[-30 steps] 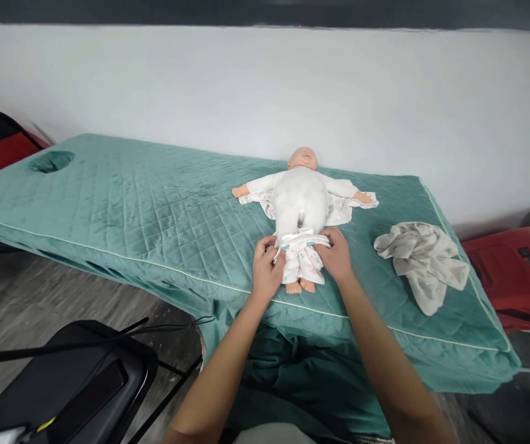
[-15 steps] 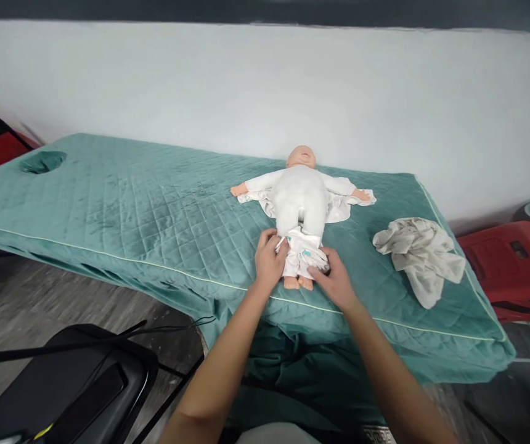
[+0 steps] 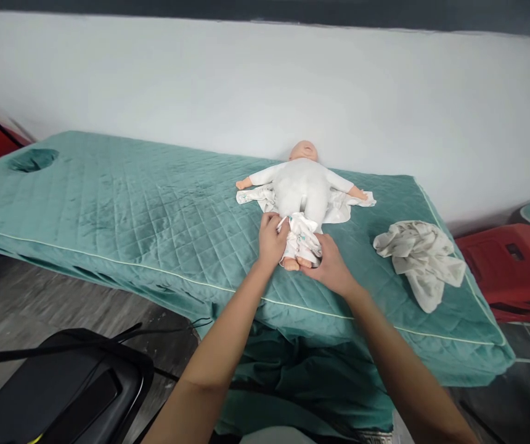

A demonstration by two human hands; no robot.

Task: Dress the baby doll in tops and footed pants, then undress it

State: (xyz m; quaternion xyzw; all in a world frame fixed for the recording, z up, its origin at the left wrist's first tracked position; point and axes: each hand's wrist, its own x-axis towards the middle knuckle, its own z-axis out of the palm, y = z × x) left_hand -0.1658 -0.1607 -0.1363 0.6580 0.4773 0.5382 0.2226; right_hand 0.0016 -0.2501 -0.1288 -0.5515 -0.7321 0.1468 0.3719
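A baby doll with a white cloth body lies on its back on the green quilted bed, arms spread wide and feet toward me. White printed pants are bunched around its lower legs, and both feet poke out below. My left hand is closed on the left edge of the pants. On the other side, my right hand grips the pants' right edge, its thumb beside the doll's foot. Under the doll's arms is a spread white garment.
A crumpled whitish cloth lies on the bed to the right. The bed has a round hole at its far left. Red chair stands at right; a black chair is at lower left. A white wall runs behind.
Both hands have moved slightly up with the pants, and the doll's feet have lifted toward its body. My right hand has shifted lower around the pants, close to the foot.
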